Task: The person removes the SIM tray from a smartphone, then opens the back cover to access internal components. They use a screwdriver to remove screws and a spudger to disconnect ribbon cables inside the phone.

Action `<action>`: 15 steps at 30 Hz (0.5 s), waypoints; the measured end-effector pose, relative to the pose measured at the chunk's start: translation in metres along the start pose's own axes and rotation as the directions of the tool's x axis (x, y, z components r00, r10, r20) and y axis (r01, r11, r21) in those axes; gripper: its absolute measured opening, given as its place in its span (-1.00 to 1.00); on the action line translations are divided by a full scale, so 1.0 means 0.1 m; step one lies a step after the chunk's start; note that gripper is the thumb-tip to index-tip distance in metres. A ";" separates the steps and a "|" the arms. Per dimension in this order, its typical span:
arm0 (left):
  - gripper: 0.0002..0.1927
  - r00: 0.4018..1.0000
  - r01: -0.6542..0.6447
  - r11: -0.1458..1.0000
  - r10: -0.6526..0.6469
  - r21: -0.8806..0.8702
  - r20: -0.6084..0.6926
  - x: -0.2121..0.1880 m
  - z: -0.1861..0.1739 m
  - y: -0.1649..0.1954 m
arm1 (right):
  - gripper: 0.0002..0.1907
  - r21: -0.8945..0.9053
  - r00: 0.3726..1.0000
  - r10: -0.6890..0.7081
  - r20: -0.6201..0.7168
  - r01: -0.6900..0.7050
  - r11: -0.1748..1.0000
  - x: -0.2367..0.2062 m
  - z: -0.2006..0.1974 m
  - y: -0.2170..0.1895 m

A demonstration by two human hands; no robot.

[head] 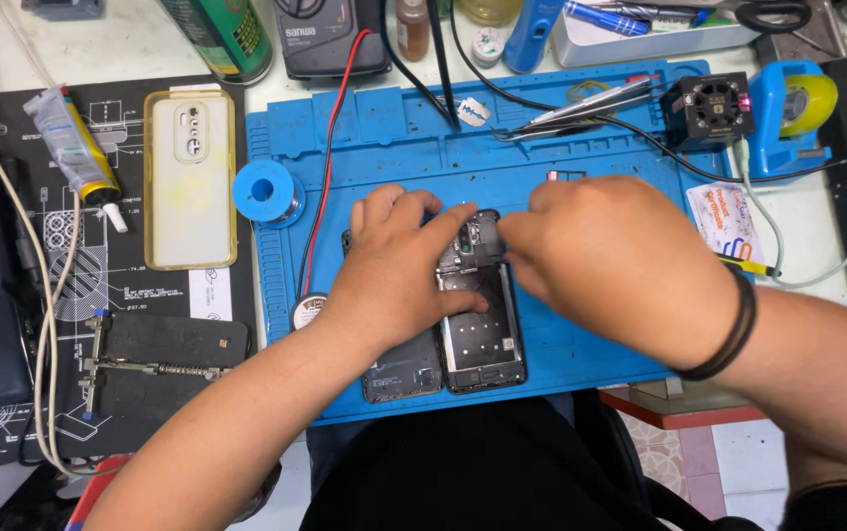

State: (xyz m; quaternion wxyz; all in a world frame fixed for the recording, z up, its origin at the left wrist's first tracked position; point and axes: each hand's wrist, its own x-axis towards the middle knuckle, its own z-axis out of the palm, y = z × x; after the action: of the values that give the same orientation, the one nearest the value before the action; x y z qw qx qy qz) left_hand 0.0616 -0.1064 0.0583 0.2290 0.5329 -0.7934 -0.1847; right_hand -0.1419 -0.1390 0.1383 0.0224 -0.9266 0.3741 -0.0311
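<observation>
1. The opened smartphone [481, 339] lies face down near the front edge of the blue silicone repair mat [384, 147], its back removed so the dark inner frame and camera module show.
2. The left hand [394, 270] rests on the phone's left side, knuckles up; its fingers are loosely curled and close together, the forefinger stretched toward the camera module and the thumb lying across the frame's middle.
3. The right hand [610, 261] covers the phone's upper right corner; its fingertips are tucked under the palm, so whether they pinch anything cannot be told. A black band [733, 334] circles that wrist.
4. A second dark panel [402, 372] lies just left of the phone, partly under the left forearm.
5. A blue solder spool [266, 192] sits at the mat's left edge.
6. A clear, yellow-rimmed phone case [190, 177] lies upright left of the mat on a black printed mat.
7. A glue tube [71, 143] with a yellow-and-black band lies tilted beside the case.
8. A white card [724, 221] with orange and blue print lies at the mat's right edge.
9. A green cylindrical can [222, 37] stands at the top left.
10. A blue tape dispenser [787, 113] with a yellow roll stands at the right, beside a small black boxed fan [709, 108].
11. Metal tweezers [581, 108] lie across the mat's upper part.
</observation>
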 end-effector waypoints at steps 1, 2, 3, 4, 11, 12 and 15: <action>-0.08 1.000 0.004 1.000 -0.004 -0.004 -0.004 0.00 0.00 0.00 | -0.84 -0.076 0.994 0.022 0.107 -0.014 0.997 0.03 0.00 -0.05; -0.07 1.000 0.007 1.000 -0.007 -0.006 -0.008 0.00 0.00 0.00 | -0.80 -0.151 0.977 0.051 0.209 -0.019 0.988 0.07 0.00 -0.08; -0.07 1.000 0.004 1.000 -0.004 -0.002 -0.012 0.00 0.01 0.00 | -0.76 -0.225 0.947 0.087 0.308 -0.016 0.974 0.08 0.00 -0.10; -0.07 1.000 0.002 1.000 -0.002 0.000 -0.016 -0.01 0.01 0.00 | -0.82 -0.147 0.978 -0.074 0.196 0.104 0.984 0.10 -0.02 -0.07; -0.07 1.000 0.004 1.000 -0.003 0.031 -0.028 -0.03 0.02 0.01 | -0.73 0.033 0.976 -0.134 0.173 0.130 0.991 0.20 -0.09 0.11; -0.08 1.000 0.005 0.999 -0.004 0.032 -0.026 -0.03 0.01 0.01 | -0.81 0.070 0.975 -0.084 0.204 0.071 0.995 0.20 -0.09 0.10; -0.07 0.999 -0.010 1.000 0.011 0.022 -0.041 -0.02 0.03 0.00 | -0.62 0.038 0.976 -0.214 -0.028 0.215 0.976 0.14 -0.15 0.04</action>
State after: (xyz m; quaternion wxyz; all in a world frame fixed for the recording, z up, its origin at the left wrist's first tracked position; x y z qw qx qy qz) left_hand 0.0606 -0.1046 0.0559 0.2403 0.5349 -0.7933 -0.1637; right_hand -0.1358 -0.1516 0.1535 0.0335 -0.9605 0.2714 -0.0519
